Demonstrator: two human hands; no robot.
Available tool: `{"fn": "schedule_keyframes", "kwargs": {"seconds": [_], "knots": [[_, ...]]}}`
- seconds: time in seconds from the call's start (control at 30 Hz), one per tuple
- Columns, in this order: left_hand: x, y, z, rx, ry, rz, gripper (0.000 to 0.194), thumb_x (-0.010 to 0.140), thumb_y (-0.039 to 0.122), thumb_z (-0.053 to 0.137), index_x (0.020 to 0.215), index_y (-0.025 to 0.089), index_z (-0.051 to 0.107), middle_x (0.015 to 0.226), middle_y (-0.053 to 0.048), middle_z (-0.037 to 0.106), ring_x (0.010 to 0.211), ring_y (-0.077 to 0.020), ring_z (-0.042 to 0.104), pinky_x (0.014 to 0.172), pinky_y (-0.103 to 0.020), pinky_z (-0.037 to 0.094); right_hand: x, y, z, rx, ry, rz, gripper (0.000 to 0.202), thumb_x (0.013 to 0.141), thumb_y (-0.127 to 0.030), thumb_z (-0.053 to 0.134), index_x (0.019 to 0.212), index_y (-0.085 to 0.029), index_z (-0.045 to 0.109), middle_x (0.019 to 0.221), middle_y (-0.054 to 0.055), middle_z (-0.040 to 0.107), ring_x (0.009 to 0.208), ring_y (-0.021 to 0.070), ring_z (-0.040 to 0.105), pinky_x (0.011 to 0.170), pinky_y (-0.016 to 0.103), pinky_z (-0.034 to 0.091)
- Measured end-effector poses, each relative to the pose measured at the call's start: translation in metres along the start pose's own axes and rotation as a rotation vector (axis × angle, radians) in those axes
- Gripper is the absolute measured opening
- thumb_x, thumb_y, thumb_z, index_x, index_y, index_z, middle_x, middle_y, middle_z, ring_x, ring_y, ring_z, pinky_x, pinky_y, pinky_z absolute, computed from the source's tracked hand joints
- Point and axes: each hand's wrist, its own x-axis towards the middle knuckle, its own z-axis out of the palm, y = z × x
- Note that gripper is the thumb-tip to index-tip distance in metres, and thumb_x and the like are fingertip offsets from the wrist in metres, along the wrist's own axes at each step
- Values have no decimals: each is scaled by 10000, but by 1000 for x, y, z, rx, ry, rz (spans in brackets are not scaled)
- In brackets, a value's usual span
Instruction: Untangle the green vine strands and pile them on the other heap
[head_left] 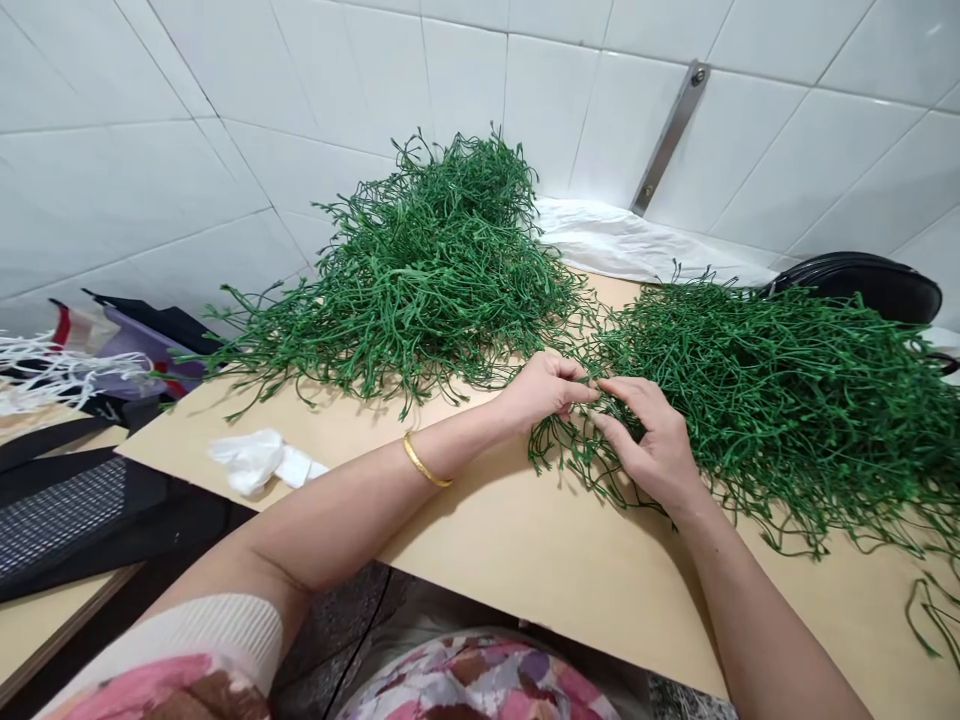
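Thin green strands that look like knotted cords lie in two heaps on the board. My left hand point(551, 388), with a gold bangle above its wrist, is closed in a pinch at the near edge between the heaps. Fingertip to fingertip with it, my right hand point(651, 435) pinches too. A green cord point(592, 384) shows between the fingers; its ends are lost among the others. Behind my left hand rises the taller heap of green cords point(442, 260). The wider heap of green cords point(795, 390) spreads beside my right hand, with some strands under it.
The tan board point(480, 560) ends close to my body. A crumpled white tissue point(259, 460) lies on its left part. Along the tiled wall are a white cloth point(637, 240), a metal bracket point(671, 135) and a black case point(862, 285). White cords point(67, 370) hang at far left.
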Motion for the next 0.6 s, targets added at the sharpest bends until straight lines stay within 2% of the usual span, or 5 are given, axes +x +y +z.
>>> {"fn": "schedule_keyframes", "kwargs": {"seconds": [0.17, 0.4, 0.6], "knots": [[2, -6, -2, 137, -46, 90, 100, 574, 195, 576, 532, 119, 527, 467, 60, 397, 443, -40, 365, 430, -184, 366, -2, 5, 2, -8, -35, 11, 236, 832, -195, 442, 1009, -205, 597, 970, 67, 620, 929, 191, 542, 814, 370, 431], [2, -7, -5, 233, -144, 144, 39, 570, 146, 496, 538, 129, 483, 465, 63, 366, 462, -40, 331, 453, -181, 294, -2, 7, 2, -42, -77, -10, 207, 854, -220, 414, 949, -201, 597, 856, 61, 603, 816, 182, 526, 732, 346, 409], [0, -7, -1, 143, -139, 128, 77, 601, 180, 508, 562, 138, 457, 493, 61, 375, 476, -45, 364, 489, -190, 321, -1, 1, 4, -225, -46, -22, 195, 855, -217, 397, 909, -175, 580, 758, 59, 534, 761, 182, 476, 703, 333, 381]]}}
